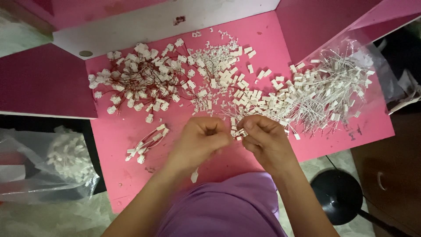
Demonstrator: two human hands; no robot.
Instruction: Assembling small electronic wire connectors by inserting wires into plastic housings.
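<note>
pink table (131, 171), white connectors (239, 132), dark-red wires (144, 81), purple garment (228, 206)

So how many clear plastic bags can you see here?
2: one plastic bag of white parts on the floor at left, another lying open at the pink table's right end. Others may be hidden.

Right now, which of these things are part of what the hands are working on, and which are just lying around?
In use:
left hand
right hand
small white connector pinched in the right fingers
loose white connectors
white-wired pile
red-wired pile
small finished bundle

Lying about:
clear bag of white parts
black round base
</note>
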